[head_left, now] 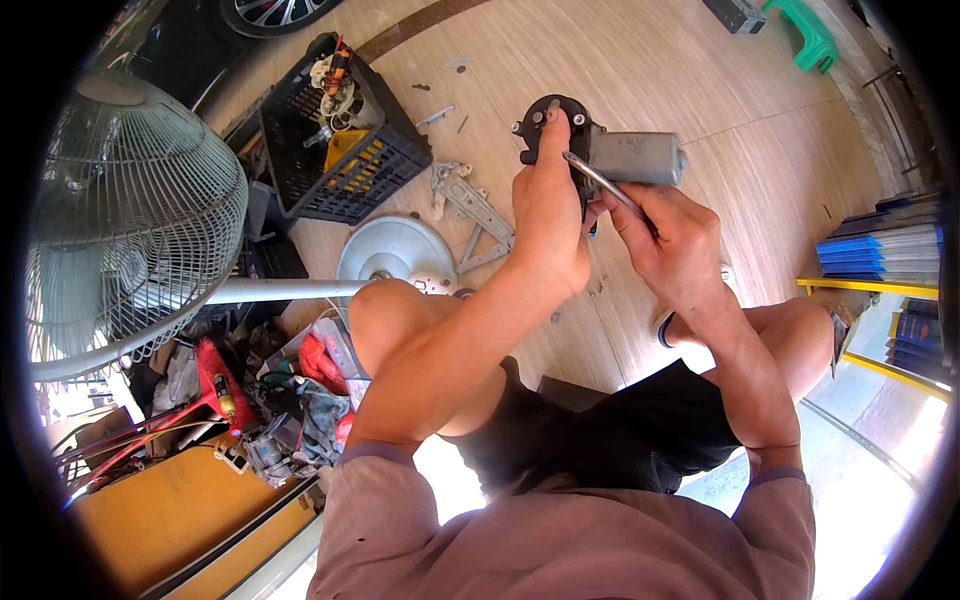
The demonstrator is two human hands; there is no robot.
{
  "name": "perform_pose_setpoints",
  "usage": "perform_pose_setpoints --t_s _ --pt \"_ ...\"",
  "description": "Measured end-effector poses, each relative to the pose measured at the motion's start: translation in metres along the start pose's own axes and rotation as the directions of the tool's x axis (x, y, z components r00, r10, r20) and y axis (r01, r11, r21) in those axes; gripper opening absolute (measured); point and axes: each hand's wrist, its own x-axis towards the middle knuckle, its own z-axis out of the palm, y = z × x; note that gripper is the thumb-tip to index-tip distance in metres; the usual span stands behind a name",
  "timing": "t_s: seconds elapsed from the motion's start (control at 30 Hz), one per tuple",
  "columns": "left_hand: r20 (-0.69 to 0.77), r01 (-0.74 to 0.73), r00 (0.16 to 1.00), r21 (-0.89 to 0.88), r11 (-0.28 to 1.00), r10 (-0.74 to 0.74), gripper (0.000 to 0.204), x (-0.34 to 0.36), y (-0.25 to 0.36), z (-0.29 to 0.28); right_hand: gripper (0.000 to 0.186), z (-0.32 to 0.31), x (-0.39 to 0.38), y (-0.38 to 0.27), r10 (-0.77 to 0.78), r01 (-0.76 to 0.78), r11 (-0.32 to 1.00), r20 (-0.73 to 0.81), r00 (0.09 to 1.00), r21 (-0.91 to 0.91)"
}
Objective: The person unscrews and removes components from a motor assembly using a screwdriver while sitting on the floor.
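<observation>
My left hand (545,210) grips a motor unit with a round black housing (575,125) and a grey metal cylinder (632,152) sticking out to the right, held above the floor. The thumb lies over the black housing, near its bolts. My right hand (668,240) is closed around a slim metal tool (610,185) below the cylinder, its tip reaching up-left to the housing beside my left thumb. The rest of that tool is hidden in my fingers. Beneath, a grey metal bracket (472,205) lies on the floor.
A standing fan (130,220) with round base (390,240) is at left, by a black crate (325,180) of parts and a heap of tools and rags (320,400). A car wheel (265,12) is top left, a green stool (810,35) top right, a yellow-edged shelf (865,287) at right.
</observation>
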Motion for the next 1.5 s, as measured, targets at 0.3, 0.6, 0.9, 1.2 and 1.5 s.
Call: perform_pose_setpoints --t_s 0.3,0.6,0.9,1.2,1.5 --pt "0.073 0.088 0.994 -0.12 0.989 -0.08 0.031 0.0 0.002 0.002 0.018 -0.008 0.006 -0.001 -0.081 0.08 0.997 -0.026 0.996 -0.019" --pt "0.052 0.118 0.992 -0.038 0.992 -0.116 0.037 0.002 0.0 -0.004 0.038 -0.051 0.016 -0.005 -0.102 0.11 0.992 -0.122 0.987 0.054" --pt "0.14 0.243 0.959 0.055 0.969 -0.248 0.03 0.003 -0.011 -0.011 0.049 -0.055 0.026 0.009 -0.152 0.108 0.975 0.23 0.961 0.195" --pt "0.39 0.278 0.889 -0.039 0.96 -0.241 0.043 0.003 0.003 -0.007 0.041 -0.071 0.028 -0.004 -0.057 0.046 0.992 0.092 0.994 0.114" --pt "0.431 -0.418 0.882 0.533 0.736 0.189 0.057 0.01 -0.007 -0.019 0.04 -0.102 0.028 -0.013 0.14 -0.137 0.989 -0.051 0.989 0.054"
